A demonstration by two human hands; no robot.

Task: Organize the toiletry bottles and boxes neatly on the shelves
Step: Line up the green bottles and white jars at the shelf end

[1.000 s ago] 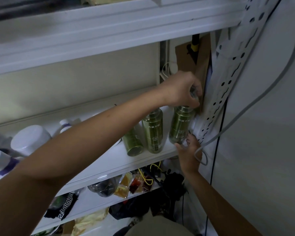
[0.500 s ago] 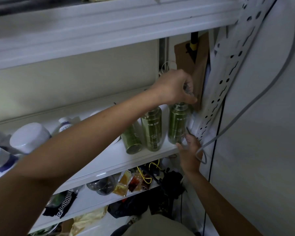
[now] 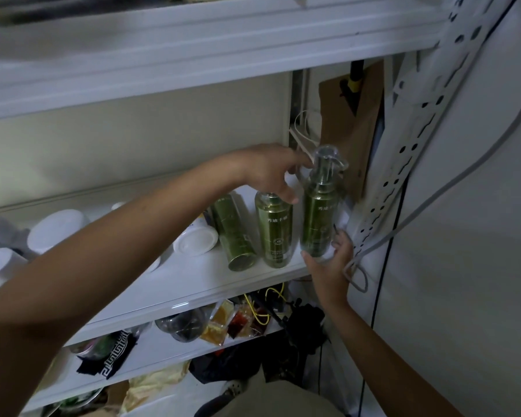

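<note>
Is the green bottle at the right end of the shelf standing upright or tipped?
Upright. The pump bottle stands with its clear cap on top, base at the shelf edge, right hand at its base.

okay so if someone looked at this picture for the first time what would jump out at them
Three green bottles at the right end of the white shelf: the pump bottle steadied at its base by the right hand, the left hand open above the middle bottle. The third bottle leans left.

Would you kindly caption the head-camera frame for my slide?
Right hand steadies a green pump bottle at the white shelf's end; left hand hovers open beside its clear cap.
</note>
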